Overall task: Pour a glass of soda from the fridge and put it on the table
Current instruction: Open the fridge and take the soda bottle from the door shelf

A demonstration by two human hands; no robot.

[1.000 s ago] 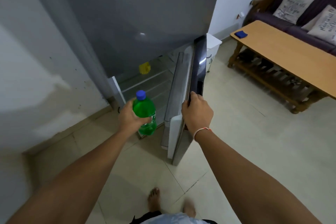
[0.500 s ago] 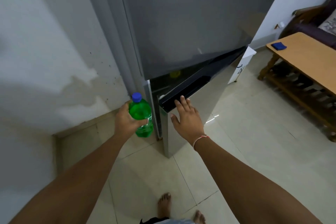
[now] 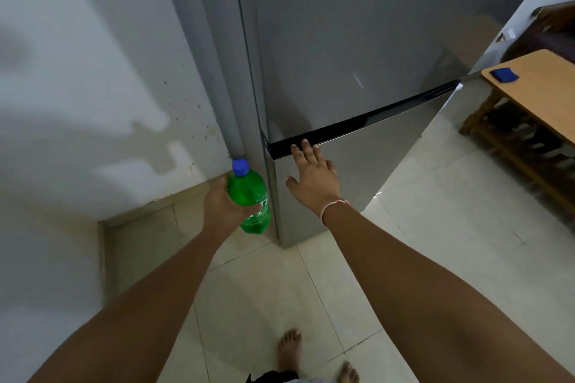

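Swung shut since a second ago, the lower fridge door (image 3: 357,177) now sits flush under the black handle strip (image 3: 357,121); earlier it stood wide open with the shelves showing. The right hand (image 3: 314,179) has gone from gripping the door's edge to lying flat on its face, fingers (image 3: 306,149) spread and loose, their tips touching the strip, holding nothing. The left hand (image 3: 222,207) is wrapped tight around the middle of the green soda bottle (image 3: 249,199), which it holds upright just to the left of the right hand, beside the fridge's corner, its blue cap (image 3: 240,167) on.

By my reading, the fetching step is finishing: the bottle is out and the door looks closed, though I cannot tell whether the seal has fully seated. No glass is in view, so pouring has not begun.

Next the right hand should come off the door and the person should turn toward the wooden desk (image 3: 541,93), well off to the right of both hands, where a small blue object (image 3: 504,74) lies near the corner. That calls for carrying the bottle steady and upright, finding a glass, then freeing the right hand to twist off the cap.
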